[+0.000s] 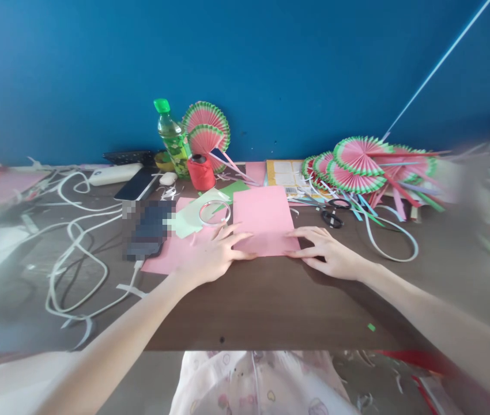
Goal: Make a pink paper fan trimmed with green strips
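A pink sheet of paper lies on the table in front of me. My left hand rests at its lower left edge, fingers stretched out and spread, with fingertips on the paper. At the lower right edge, my right hand touches the sheet with its fingers extended and apart. Neither hand is closed round anything. Left of the sheet, a ring-shaped roll of clear tape lies on pale green paper. More pink paper lies under that, partly covered by my left hand.
Black-handled scissors lie to the right, near a pile of pink-and-green folded paper fans. Behind stand a green-capped bottle, a red spool and more fans. White cables and a blurred-out phone lie left.
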Action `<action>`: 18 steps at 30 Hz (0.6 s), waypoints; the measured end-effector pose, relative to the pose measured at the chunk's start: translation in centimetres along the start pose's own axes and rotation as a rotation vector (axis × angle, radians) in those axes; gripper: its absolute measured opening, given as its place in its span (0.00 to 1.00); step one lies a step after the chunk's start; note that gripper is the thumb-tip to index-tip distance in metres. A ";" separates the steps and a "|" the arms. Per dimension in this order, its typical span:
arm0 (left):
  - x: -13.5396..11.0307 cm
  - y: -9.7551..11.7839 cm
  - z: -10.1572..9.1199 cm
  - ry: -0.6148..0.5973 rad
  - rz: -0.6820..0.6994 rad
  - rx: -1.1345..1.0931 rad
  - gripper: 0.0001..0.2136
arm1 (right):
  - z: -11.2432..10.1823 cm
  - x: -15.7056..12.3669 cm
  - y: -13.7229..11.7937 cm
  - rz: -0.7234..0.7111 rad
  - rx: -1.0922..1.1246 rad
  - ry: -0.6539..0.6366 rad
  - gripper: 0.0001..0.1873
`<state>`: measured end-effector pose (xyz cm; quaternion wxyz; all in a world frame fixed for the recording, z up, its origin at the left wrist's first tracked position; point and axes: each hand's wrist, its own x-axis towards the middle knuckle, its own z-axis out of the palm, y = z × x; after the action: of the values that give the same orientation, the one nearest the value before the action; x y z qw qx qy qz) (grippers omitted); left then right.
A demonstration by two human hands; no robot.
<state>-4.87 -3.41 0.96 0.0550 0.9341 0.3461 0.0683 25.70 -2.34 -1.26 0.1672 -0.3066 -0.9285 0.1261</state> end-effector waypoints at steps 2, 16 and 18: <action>0.0 0.5 -0.1 0.058 0.041 0.060 0.26 | 0.0 0.1 -0.6 0.029 -0.024 0.027 0.16; 0.2 0.1 0.7 0.300 0.159 0.425 0.11 | -0.5 1.5 -1.2 -0.191 -0.306 0.052 0.14; 0.3 -0.1 0.8 0.317 0.169 0.467 0.11 | -0.6 1.6 -1.4 -0.217 -0.377 0.029 0.14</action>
<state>-4.57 -3.18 0.19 -0.2218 0.9248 0.2776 0.1361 23.96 -2.34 0.16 0.1329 -0.2325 -0.9607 -0.0731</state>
